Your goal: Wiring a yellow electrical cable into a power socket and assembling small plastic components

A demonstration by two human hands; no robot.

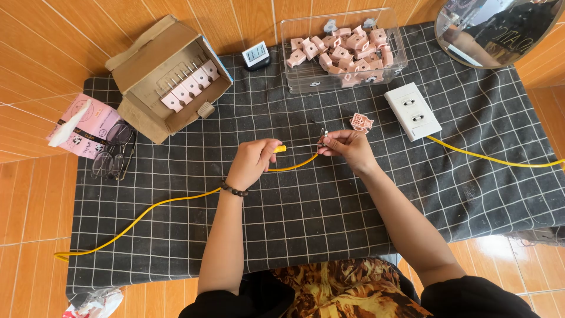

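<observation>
1. We grip the thin yellow cable (176, 200) in our left hand (252, 162) at mid-cloth.
2. Our right hand (348, 147) pinches small metal prongs (323, 137) at its end.
3. One pink plastic plug shell (361, 122) waits just beyond, unattached.

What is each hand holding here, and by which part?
Left hand grips the yellow-handled tool around its handle. Right hand pinches a small metal prong piece at its base between the fingertips.

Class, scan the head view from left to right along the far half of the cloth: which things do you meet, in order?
Tissue pack → glasses → cardboard box → small clock → clear tub of pink plugs → white socket → mirror.
</observation>
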